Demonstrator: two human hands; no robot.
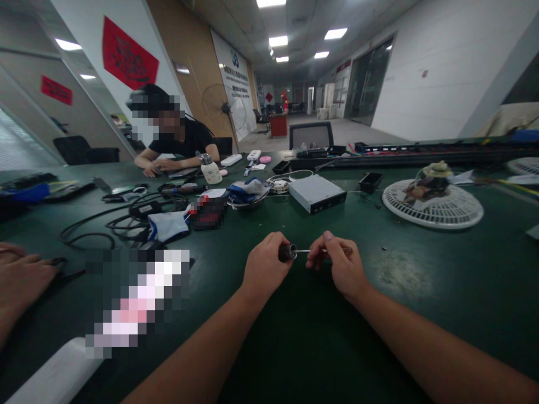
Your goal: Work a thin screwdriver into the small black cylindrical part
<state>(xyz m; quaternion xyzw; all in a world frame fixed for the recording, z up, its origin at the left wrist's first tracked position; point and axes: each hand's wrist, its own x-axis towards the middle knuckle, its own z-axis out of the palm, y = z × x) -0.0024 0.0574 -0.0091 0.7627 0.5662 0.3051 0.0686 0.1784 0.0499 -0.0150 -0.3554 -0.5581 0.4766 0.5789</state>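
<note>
My left hand (266, 266) grips a small black cylindrical part (287, 252) between its fingers above the green table mat (303, 336). A thin metal rod (303, 251) runs from that part towards my right hand (340, 266), which pinches the rod between thumb and fingers. Something small and brownish sits near the rod's far end (346, 251), partly hidden by my right fingers. Neither hand touches the mat.
A white fan grille (433, 210) lies at the right, and a silver metal box (316, 193) lies ahead. Black cables (126, 221) sprawl at the left. Another person's hand (21, 275) rests at the left edge, and a seated person (181, 140) works across the table.
</note>
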